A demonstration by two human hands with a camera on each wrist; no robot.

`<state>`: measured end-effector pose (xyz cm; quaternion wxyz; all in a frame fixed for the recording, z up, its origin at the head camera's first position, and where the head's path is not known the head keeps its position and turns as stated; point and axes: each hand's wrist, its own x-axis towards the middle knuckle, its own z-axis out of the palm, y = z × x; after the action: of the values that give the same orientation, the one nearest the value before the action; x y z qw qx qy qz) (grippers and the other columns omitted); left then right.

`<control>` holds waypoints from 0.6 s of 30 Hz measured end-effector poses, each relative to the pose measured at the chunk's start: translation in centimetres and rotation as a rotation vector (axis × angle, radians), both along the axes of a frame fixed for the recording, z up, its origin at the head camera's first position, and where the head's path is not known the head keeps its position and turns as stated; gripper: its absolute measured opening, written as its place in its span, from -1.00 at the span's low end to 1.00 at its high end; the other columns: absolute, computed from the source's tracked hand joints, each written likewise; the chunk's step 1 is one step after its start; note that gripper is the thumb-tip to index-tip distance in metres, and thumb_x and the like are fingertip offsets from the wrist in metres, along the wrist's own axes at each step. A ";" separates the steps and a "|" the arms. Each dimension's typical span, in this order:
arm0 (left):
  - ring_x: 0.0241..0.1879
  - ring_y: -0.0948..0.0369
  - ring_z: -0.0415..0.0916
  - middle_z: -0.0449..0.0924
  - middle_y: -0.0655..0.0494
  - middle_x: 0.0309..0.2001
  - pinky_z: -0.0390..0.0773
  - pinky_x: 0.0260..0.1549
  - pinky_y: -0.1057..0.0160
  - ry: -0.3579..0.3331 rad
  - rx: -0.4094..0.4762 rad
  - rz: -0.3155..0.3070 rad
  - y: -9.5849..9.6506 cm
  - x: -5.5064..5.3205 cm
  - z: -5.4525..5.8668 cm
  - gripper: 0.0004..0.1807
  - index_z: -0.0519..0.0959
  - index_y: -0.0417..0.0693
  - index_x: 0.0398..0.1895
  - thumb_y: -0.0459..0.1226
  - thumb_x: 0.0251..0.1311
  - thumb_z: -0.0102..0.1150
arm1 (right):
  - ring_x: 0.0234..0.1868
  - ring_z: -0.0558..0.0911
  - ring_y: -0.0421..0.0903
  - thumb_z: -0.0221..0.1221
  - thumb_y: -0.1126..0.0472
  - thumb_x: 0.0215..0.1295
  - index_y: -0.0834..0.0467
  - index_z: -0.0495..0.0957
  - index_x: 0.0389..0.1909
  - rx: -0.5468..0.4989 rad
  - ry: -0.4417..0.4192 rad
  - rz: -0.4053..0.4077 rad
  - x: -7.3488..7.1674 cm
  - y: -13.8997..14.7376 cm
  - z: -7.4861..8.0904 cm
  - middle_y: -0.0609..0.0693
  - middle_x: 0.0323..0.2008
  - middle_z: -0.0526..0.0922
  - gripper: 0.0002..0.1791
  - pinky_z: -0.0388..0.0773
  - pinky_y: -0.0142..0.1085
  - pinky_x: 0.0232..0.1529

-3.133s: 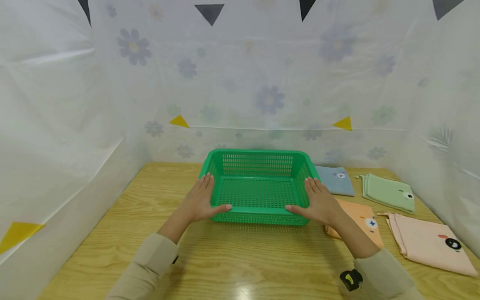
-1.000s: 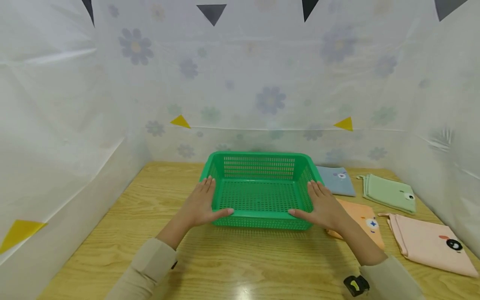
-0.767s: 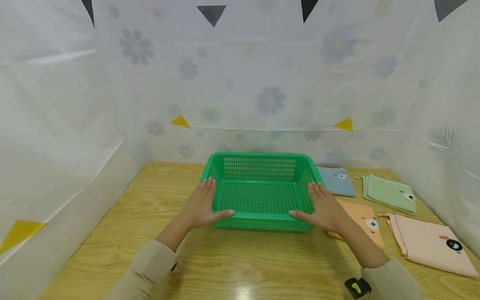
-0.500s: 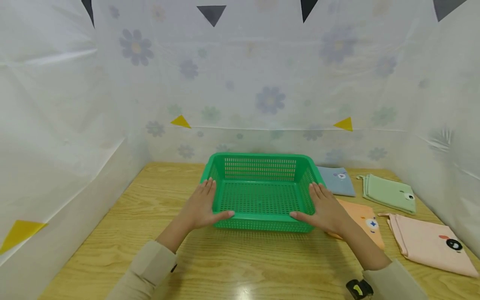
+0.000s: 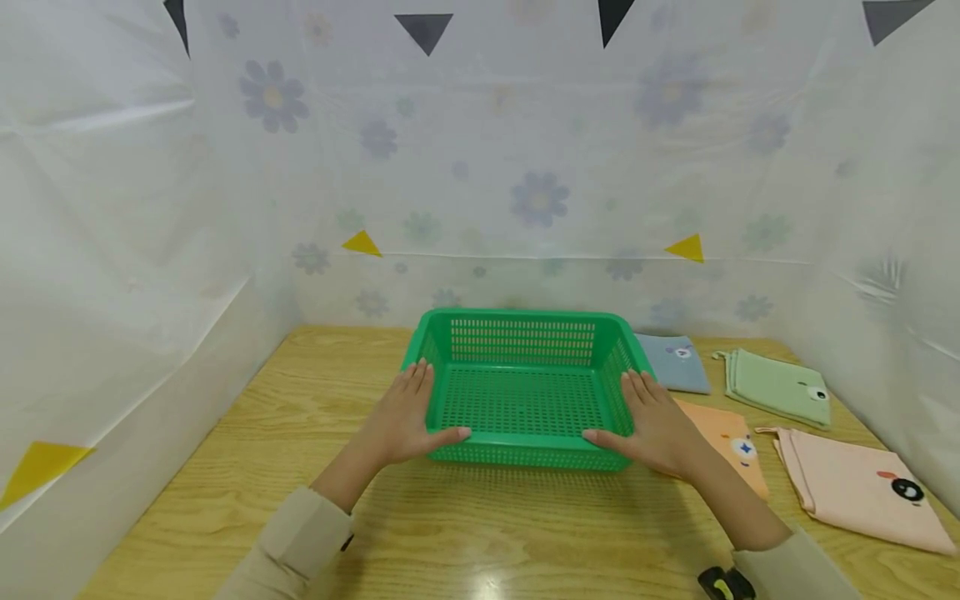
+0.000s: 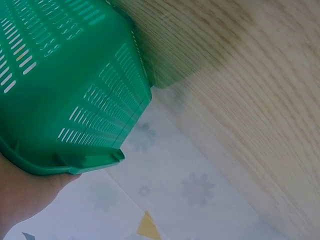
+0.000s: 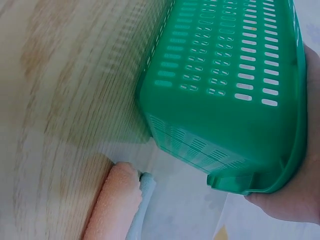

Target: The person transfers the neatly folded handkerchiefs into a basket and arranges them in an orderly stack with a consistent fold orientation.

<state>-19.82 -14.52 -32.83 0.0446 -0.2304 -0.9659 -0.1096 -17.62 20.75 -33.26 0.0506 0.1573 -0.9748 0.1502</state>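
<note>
A green plastic basket (image 5: 525, 442) stands on the wooden table, with nothing inside it. Along its left rim lies my left hand (image 5: 401, 417), fingers straight and thumb on the front rim. My right hand (image 5: 660, 425) rests the same way on the right rim. In the left wrist view, the left hand (image 6: 27, 195) touches the rim above the slotted wall of the basket (image 6: 45, 105). The right wrist view has the right hand (image 7: 300, 187) against the rim of the basket (image 7: 210, 115).
Folded towels lie to the right: a blue one (image 5: 675, 375), a green one (image 5: 772, 387), an orange one (image 5: 716, 425) partly behind the right hand and a pink one (image 5: 847, 483). A white flowered sheet (image 5: 480, 167) encloses the table (image 5: 480, 525) at the back and sides.
The basket has slid a little toward me and slightly to the right, both hands moving along with it. The towels have stayed where they were.
</note>
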 end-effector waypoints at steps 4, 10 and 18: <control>0.45 -0.12 -0.24 -0.18 -0.29 0.45 -0.11 0.42 -0.05 -0.002 0.006 -0.001 0.0 0.1 0.0 0.19 -0.13 -0.37 0.41 0.41 0.05 -0.14 | 0.40 -0.10 0.39 0.04 -0.38 0.13 0.49 -0.07 0.37 -0.003 0.000 0.000 0.2 0.0 0.1 0.43 0.39 -0.08 0.15 -0.13 0.23 0.35; 0.45 -0.12 -0.24 -0.18 -0.29 0.45 -0.12 0.42 -0.05 -0.005 0.005 -0.001 0.2 0.4 0.1 0.18 -0.12 -0.38 0.41 0.39 0.06 -0.11 | 0.39 -0.09 0.39 0.05 -0.38 0.12 0.49 -0.06 0.36 -0.007 -0.001 0.004 0.6 -0.1 0.2 0.43 0.39 -0.08 0.15 -0.11 0.24 0.35; 0.45 -0.12 -0.24 -0.18 -0.30 0.44 -0.10 0.42 -0.05 -0.008 -0.004 0.001 0.3 0.7 0.2 0.18 -0.11 -0.38 0.41 0.40 0.06 -0.14 | 0.39 -0.09 0.39 0.06 -0.37 0.12 0.48 -0.06 0.37 -0.014 0.000 0.006 0.8 0.0 0.1 0.43 0.39 -0.07 0.15 -0.12 0.25 0.34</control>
<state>-19.14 -14.22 -32.66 0.0403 -0.2297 -0.9664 -0.1084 -16.83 20.79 -33.14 0.0510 0.1600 -0.9732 0.1573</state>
